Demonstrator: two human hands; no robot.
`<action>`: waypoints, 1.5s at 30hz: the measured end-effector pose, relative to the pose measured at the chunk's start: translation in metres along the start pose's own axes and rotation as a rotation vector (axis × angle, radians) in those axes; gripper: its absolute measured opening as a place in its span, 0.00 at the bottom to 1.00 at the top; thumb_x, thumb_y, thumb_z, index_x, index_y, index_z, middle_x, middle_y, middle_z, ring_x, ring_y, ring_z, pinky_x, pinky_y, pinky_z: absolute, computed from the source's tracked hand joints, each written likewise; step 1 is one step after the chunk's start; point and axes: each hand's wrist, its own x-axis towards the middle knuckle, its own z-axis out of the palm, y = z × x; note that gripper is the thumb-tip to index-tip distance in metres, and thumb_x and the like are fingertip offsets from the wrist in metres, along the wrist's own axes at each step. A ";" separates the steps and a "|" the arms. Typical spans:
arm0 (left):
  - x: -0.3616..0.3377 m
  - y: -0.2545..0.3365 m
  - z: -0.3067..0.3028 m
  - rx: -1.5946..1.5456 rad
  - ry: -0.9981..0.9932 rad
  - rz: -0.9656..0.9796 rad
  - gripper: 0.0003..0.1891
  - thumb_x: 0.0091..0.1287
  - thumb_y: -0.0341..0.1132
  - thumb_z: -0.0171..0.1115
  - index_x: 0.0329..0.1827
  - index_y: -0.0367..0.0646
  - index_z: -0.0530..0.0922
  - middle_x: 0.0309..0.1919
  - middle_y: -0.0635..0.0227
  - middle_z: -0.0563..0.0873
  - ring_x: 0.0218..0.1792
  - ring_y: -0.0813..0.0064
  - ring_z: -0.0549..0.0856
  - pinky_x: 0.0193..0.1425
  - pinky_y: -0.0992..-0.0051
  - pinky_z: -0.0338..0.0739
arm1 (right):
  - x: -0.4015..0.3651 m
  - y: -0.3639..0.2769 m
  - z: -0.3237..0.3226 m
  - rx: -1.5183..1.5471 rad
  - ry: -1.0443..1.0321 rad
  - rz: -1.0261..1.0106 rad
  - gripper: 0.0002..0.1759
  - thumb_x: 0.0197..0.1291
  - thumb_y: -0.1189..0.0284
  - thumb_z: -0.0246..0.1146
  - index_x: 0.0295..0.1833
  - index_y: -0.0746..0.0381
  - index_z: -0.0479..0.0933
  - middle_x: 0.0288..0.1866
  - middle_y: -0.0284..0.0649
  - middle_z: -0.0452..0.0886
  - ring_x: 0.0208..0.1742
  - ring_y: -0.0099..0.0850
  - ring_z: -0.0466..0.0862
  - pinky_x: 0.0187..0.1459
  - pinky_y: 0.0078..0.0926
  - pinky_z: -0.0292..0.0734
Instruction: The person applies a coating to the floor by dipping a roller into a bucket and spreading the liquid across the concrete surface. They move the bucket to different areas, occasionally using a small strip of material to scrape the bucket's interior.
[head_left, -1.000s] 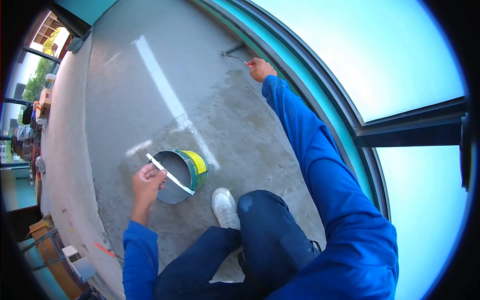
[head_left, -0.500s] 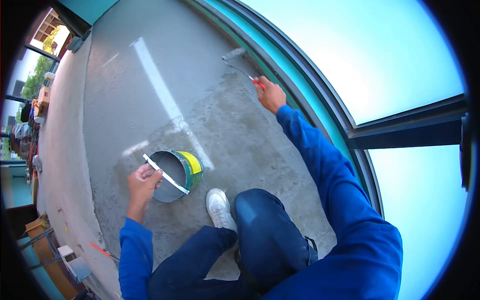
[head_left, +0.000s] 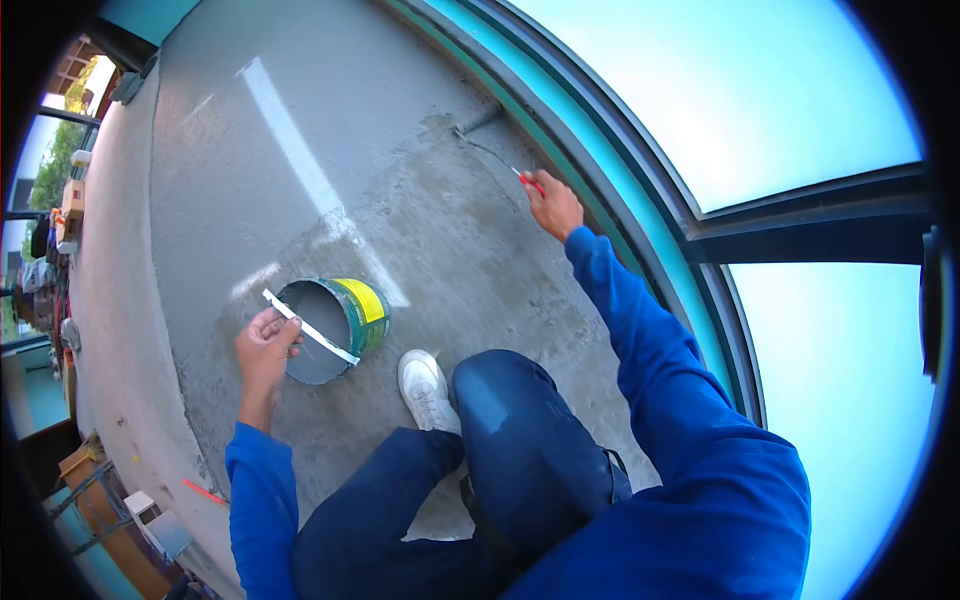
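Note:
My left hand (head_left: 268, 348) is closed on the white strip (head_left: 318, 330) that lies across the mouth of a green bucket (head_left: 366, 318) with a yellow label. Grey liquid shows inside the bucket, which stands tilted on the floor. At the upper right, my right hand (head_left: 553, 204) grips the red handle of a paint roller (head_left: 486, 117). The roller head touches the grey floor beside the wall's edge. Around it the floor coating looks smooth and grey, while the floor (head_left: 480, 270) nearer to me is rougher and patchy.
A window frame (head_left: 660, 165) with a teal ledge curves along the right. My white shoe (head_left: 425, 388) is beside the bucket. Boxes (head_left: 72, 210) and clutter line the far left, and a red stick (head_left: 205, 491) lies at the lower left.
The roller and my right hand have moved slightly down and toward me along the wall's edge. The view has shifted, so the bucket and left hand appear further left and higher.

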 end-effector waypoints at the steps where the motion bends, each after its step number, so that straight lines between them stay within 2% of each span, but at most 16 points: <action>1: -0.002 0.002 0.002 -0.007 0.012 -0.004 0.21 0.62 0.32 0.68 0.55 0.32 0.76 0.36 0.68 0.85 0.32 0.81 0.83 0.32 0.81 0.75 | -0.016 0.009 -0.011 0.003 -0.013 0.010 0.14 0.63 0.59 0.57 0.51 0.49 0.79 0.44 0.48 0.85 0.48 0.52 0.83 0.48 0.49 0.76; 8: -0.005 0.001 0.005 0.011 0.018 -0.016 0.20 0.63 0.32 0.66 0.55 0.32 0.76 0.35 0.69 0.85 0.30 0.81 0.82 0.31 0.81 0.75 | -0.108 0.053 -0.074 0.010 -0.106 0.095 0.15 0.64 0.60 0.58 0.53 0.50 0.79 0.44 0.48 0.85 0.47 0.52 0.83 0.48 0.48 0.76; 14: 0.004 -0.006 0.002 0.088 0.015 -0.006 0.18 0.63 0.35 0.67 0.53 0.37 0.78 0.36 0.70 0.85 0.32 0.81 0.83 0.31 0.81 0.77 | -0.174 0.086 -0.109 0.047 -0.162 0.169 0.16 0.65 0.60 0.57 0.55 0.50 0.78 0.43 0.49 0.85 0.46 0.51 0.83 0.48 0.47 0.76; 18: 0.001 0.003 0.005 0.108 0.019 -0.028 0.16 0.63 0.33 0.67 0.51 0.36 0.78 0.33 0.70 0.85 0.29 0.82 0.82 0.28 0.82 0.76 | -0.226 0.106 -0.141 0.007 -0.207 0.222 0.17 0.65 0.59 0.57 0.57 0.49 0.78 0.43 0.49 0.84 0.45 0.51 0.83 0.48 0.46 0.76; 25: 0.007 0.004 0.006 0.144 0.004 -0.033 0.15 0.62 0.34 0.68 0.49 0.37 0.79 0.34 0.70 0.85 0.30 0.82 0.82 0.28 0.82 0.76 | -0.303 0.147 -0.179 0.005 -0.218 0.267 0.18 0.65 0.59 0.58 0.58 0.48 0.77 0.42 0.49 0.84 0.44 0.51 0.83 0.46 0.45 0.76; 32: 0.009 0.000 0.004 0.130 -0.002 -0.055 0.16 0.62 0.35 0.68 0.51 0.39 0.79 0.35 0.72 0.84 0.32 0.82 0.82 0.31 0.82 0.76 | -0.373 0.174 -0.207 -0.003 -0.199 0.283 0.18 0.64 0.62 0.60 0.59 0.49 0.77 0.45 0.48 0.84 0.43 0.51 0.83 0.45 0.43 0.77; 35: 0.005 0.004 0.005 0.133 -0.005 -0.057 0.16 0.63 0.35 0.68 0.52 0.39 0.79 0.35 0.73 0.84 0.33 0.82 0.82 0.32 0.82 0.76 | -0.390 0.167 -0.225 -0.044 -0.182 0.201 0.17 0.64 0.64 0.61 0.58 0.50 0.78 0.44 0.47 0.85 0.41 0.51 0.84 0.43 0.43 0.78; 39: 0.008 0.000 0.003 0.120 -0.024 -0.047 0.17 0.63 0.35 0.67 0.53 0.40 0.79 0.35 0.73 0.84 0.33 0.83 0.82 0.33 0.82 0.77 | -0.408 0.155 -0.242 -0.113 -0.259 0.297 0.17 0.64 0.66 0.61 0.59 0.51 0.78 0.43 0.46 0.85 0.38 0.51 0.84 0.41 0.43 0.78; 40: 0.007 0.000 0.004 0.121 -0.021 -0.047 0.17 0.63 0.35 0.67 0.53 0.40 0.79 0.35 0.73 0.84 0.33 0.83 0.82 0.33 0.82 0.77 | -0.407 0.160 -0.235 -0.107 -0.234 0.256 0.17 0.64 0.66 0.60 0.59 0.50 0.77 0.43 0.46 0.85 0.38 0.51 0.84 0.41 0.43 0.78; 42: 0.005 0.002 0.006 0.123 -0.015 -0.043 0.17 0.63 0.35 0.67 0.53 0.39 0.79 0.36 0.72 0.84 0.33 0.82 0.82 0.33 0.82 0.77 | -0.398 0.171 -0.216 -0.093 -0.183 0.169 0.17 0.65 0.66 0.60 0.59 0.50 0.77 0.43 0.46 0.85 0.38 0.51 0.84 0.41 0.43 0.78; 45: 0.003 0.004 0.005 0.109 -0.047 -0.027 0.18 0.63 0.35 0.66 0.54 0.37 0.78 0.36 0.71 0.85 0.33 0.82 0.82 0.33 0.82 0.76 | -0.347 0.148 -0.194 -0.075 -0.214 0.183 0.16 0.66 0.64 0.59 0.58 0.50 0.77 0.43 0.47 0.85 0.40 0.51 0.84 0.42 0.44 0.78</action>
